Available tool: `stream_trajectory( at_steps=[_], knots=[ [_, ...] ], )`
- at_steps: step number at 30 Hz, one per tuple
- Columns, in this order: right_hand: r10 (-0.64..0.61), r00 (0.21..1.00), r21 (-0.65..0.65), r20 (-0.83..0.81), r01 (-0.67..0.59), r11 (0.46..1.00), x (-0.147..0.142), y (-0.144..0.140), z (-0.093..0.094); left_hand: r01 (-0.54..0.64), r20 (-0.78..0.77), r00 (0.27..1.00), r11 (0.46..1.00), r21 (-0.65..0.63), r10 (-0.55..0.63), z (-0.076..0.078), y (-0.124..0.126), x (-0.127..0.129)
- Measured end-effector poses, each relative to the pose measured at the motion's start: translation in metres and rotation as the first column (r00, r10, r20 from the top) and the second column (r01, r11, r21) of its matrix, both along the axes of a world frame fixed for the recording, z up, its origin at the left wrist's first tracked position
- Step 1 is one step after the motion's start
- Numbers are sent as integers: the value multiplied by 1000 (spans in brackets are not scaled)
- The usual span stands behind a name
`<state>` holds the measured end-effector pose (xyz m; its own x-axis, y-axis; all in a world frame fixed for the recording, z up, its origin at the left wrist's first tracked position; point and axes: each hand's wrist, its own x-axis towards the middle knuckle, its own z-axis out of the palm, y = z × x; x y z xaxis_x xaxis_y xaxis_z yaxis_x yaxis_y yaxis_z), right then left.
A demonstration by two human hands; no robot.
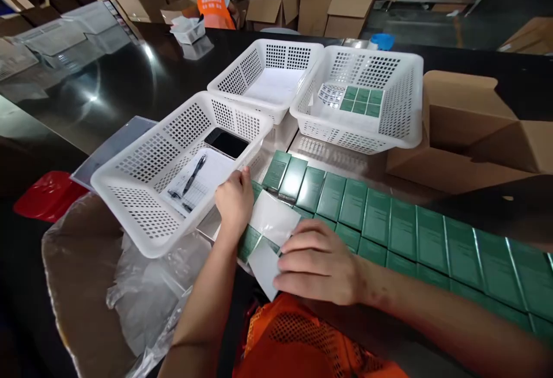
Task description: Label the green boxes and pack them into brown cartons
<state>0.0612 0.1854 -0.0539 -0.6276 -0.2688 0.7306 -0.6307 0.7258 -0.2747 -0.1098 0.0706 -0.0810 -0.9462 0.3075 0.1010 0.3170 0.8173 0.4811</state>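
Rows of flat green boxes [401,225] lie side by side along the dark table, running from centre to far right. My left hand [234,199] curls over the left end of the rows, beside a white paper sheet [274,216] lying on the boxes. My right hand [317,263] rests flat, fingers pointing left, pressing a second white sheet [262,265] at the near edge. Whether the left hand grips a box or only touches it cannot be told.
Three white perforated baskets: the near left one [142,216] holds a phone, a pen and a form; the far middle one [242,75] holds white sheets; the far right one [401,118] holds green labels. An open carton [470,130] stands right. A plastic-lined bin [86,286] sits lower left. A person in orange sits far back.
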Motion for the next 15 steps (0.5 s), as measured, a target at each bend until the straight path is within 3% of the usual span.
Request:
stream_trajectory(
  at_steps=[1,3,5,7,8,10,12,15],
  knots=[
    [-6,998,-87,57,11,996,0,8,8,32,17,999,999,36,-33,-1,-1,-2],
    [-136,961,-294,241,206,934,-9,32,20,143,101,982,976,163,-161,-4,-1,-5],
    [-234,831,-414,505,471,779,-27,64,23,263,246,906,914,308,-344,-5,0,-6],
    [-171,693,-448,701,614,650,-47,92,17,362,375,782,852,379,-498,-7,3,-6],
    [-114,644,-458,757,647,610,-57,103,11,400,418,728,832,384,-543,-9,5,-7],
    [-10,583,-478,813,676,560,-72,115,-3,442,450,682,815,375,-576,-12,10,-8],
    [51,556,-492,830,685,537,-82,117,-18,442,435,694,816,372,-574,-17,15,-10],
    [49,565,-494,824,672,552,-92,114,-39,446,414,715,823,351,-564,-23,22,-12]
  ],
)
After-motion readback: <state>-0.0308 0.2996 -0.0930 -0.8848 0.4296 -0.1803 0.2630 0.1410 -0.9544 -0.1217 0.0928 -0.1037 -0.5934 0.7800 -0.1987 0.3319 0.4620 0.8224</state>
